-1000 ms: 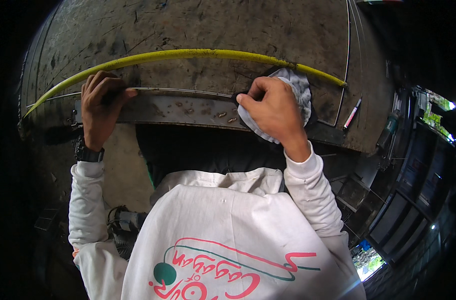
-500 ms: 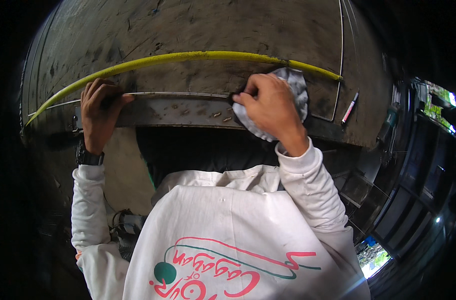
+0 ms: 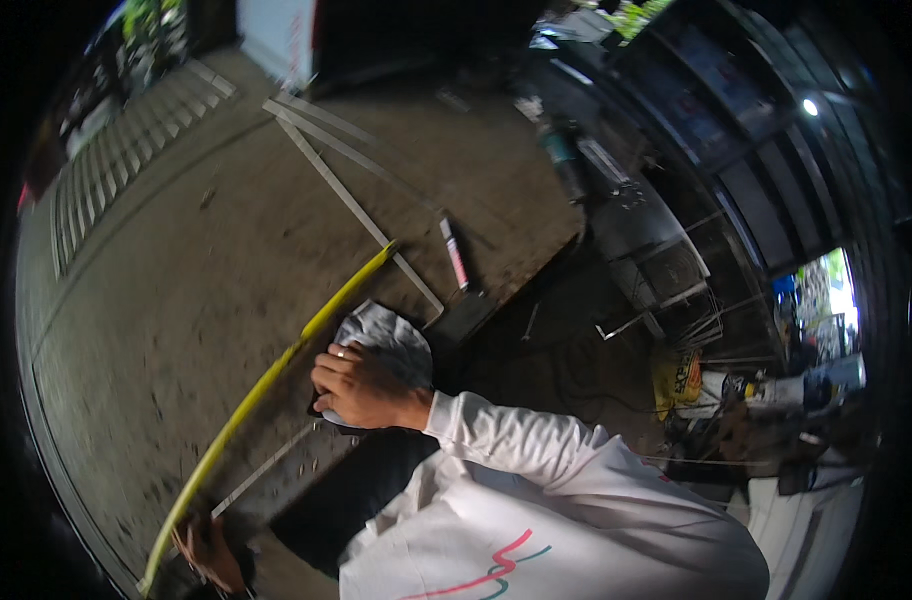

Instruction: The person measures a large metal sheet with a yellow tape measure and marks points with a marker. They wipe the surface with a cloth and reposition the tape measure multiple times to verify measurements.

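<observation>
We've got our right hand [image 3: 361, 390] clutching grey cloth [image 3: 394, 338], left hand [image 3: 212, 556] near left, yellow strip [image 3: 248, 405] alongside, marker [image 3: 454, 255] beyond!

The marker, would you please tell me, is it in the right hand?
No, the marker lies on the tabletop, apart from the right hand.
</observation>
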The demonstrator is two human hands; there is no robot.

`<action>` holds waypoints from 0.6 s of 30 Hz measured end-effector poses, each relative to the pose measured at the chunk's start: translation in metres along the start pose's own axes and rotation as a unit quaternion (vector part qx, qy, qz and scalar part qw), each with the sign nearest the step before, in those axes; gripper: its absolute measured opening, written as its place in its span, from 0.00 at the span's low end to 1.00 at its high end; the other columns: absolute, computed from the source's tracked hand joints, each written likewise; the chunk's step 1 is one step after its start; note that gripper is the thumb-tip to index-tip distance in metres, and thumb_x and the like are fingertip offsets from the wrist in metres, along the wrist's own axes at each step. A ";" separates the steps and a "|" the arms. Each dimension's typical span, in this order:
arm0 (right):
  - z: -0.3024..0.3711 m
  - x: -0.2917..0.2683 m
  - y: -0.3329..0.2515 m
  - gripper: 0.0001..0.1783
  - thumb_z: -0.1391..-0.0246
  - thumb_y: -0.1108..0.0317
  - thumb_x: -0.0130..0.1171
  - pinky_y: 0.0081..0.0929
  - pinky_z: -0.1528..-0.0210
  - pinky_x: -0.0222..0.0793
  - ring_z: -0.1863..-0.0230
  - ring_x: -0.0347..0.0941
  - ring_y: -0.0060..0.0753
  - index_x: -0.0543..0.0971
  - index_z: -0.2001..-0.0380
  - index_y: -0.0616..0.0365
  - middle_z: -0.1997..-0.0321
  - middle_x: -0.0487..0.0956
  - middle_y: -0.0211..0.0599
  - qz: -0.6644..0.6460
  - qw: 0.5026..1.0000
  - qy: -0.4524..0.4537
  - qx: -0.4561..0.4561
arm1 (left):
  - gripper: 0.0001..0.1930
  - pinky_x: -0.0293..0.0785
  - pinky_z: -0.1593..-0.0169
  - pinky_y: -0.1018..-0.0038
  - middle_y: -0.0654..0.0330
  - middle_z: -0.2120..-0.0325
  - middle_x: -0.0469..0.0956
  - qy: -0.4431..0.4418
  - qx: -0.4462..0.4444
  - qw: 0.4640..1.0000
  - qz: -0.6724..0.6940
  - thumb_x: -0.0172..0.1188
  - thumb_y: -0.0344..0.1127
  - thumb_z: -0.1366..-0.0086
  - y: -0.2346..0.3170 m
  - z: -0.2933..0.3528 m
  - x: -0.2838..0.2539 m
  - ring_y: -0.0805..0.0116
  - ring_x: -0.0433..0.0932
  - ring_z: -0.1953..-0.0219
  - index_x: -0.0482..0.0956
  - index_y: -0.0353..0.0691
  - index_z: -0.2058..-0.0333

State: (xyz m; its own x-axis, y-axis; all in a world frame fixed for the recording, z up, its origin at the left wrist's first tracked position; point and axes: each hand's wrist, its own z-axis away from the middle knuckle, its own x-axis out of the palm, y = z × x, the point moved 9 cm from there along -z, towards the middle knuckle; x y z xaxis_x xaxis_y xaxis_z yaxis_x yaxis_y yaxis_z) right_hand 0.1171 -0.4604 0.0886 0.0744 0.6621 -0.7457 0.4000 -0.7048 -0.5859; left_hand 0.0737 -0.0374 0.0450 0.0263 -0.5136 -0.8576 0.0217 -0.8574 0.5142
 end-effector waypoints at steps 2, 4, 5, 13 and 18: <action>0.010 -0.052 0.037 0.10 0.43 0.67 0.69 0.42 0.56 0.71 0.60 0.77 0.49 0.79 0.67 0.60 0.65 0.79 0.39 -0.056 0.993 0.071 0.078 | 0.18 0.71 0.40 0.58 0.47 0.48 0.79 -0.010 0.024 1.000 0.005 0.71 0.30 0.40 -0.012 -0.007 0.006 0.46 0.76 0.44 0.85 0.33 0.51; 0.019 -0.069 0.056 0.07 0.40 0.71 0.66 0.40 0.58 0.72 0.61 0.78 0.49 0.79 0.64 0.62 0.64 0.79 0.41 -0.135 0.977 0.134 0.094 | 0.19 0.73 0.38 0.57 0.46 0.43 0.76 0.033 0.034 0.998 0.036 0.70 0.32 0.37 -0.042 0.002 0.015 0.47 0.75 0.41 0.84 0.35 0.48; 0.019 -0.081 0.059 0.04 0.37 0.73 0.62 0.36 0.57 0.72 0.61 0.78 0.46 0.80 0.62 0.63 0.64 0.80 0.41 -0.150 0.971 0.157 0.103 | 0.15 0.75 0.42 0.57 0.46 0.51 0.81 0.040 0.000 0.997 0.062 0.71 0.35 0.35 -0.014 0.004 0.002 0.49 0.79 0.47 0.87 0.38 0.52; 0.095 -0.066 0.114 0.17 0.30 0.56 0.59 0.33 0.67 0.69 0.71 0.75 0.33 0.80 0.62 0.60 0.73 0.78 0.43 -0.226 0.899 0.265 0.264 | 0.18 0.77 0.46 0.59 0.42 0.52 0.82 0.089 -0.102 0.989 0.058 0.56 0.40 0.23 -0.023 0.005 0.000 0.48 0.81 0.53 0.81 0.32 0.44; 0.077 -0.081 0.088 0.16 0.32 0.57 0.60 0.38 0.69 0.68 0.74 0.76 0.45 0.79 0.69 0.59 0.74 0.77 0.42 -0.095 0.935 0.279 0.196 | 0.21 0.76 0.35 0.59 0.35 0.41 0.74 0.131 0.053 0.989 0.036 0.46 0.35 0.20 -0.104 0.003 0.011 0.43 0.79 0.45 0.76 0.28 0.38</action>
State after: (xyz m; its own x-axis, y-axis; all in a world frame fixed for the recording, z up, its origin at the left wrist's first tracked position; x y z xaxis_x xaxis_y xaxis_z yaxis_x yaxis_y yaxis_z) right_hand 0.0755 -0.5956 0.0730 0.5445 0.7379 -0.3987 0.0977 -0.5280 -0.8436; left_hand 0.0685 0.0459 -0.0184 0.2817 -0.5588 -0.7800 -0.0936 -0.8251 0.5572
